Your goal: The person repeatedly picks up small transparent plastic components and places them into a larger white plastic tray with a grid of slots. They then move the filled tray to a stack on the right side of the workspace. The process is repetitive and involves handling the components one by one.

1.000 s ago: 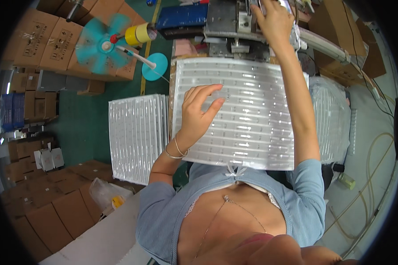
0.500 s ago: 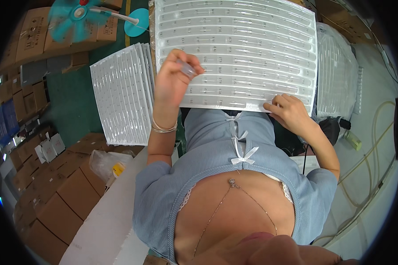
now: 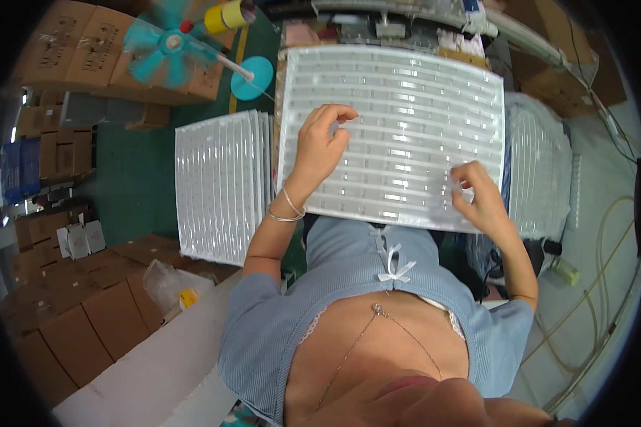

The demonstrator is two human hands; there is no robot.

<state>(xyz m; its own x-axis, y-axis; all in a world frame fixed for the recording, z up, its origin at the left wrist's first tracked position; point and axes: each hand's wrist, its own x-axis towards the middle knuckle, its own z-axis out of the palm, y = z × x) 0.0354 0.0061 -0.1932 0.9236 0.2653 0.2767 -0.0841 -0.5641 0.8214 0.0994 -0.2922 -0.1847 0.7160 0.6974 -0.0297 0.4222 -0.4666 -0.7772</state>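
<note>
A wide white ribbed plastic tray (image 3: 406, 92) lies in front of me, with small shiny parts set in its long grooves. My left hand (image 3: 324, 142) rests on the tray's left part with its fingers curled. I cannot tell whether anything is between the fingertips. Bangles circle that wrist. My right hand (image 3: 481, 199) hovers over the tray's near right corner, thumb and fingers pinched on a small pale part (image 3: 466, 192).
More ribbed trays are stacked to the left (image 3: 217, 185) and to the right (image 3: 541, 171). A teal fan (image 3: 167, 43) and a yellow tape roll (image 3: 221, 18) stand at the far left. Cardboard boxes (image 3: 85, 306) line the left side, with a plastic bag (image 3: 167, 285) beside them. Cables (image 3: 605, 235) run over the floor on the right.
My right hand came down from the machine at the far side to the tray's near right corner. My left hand lifted off the tray and is now back on its left part.
</note>
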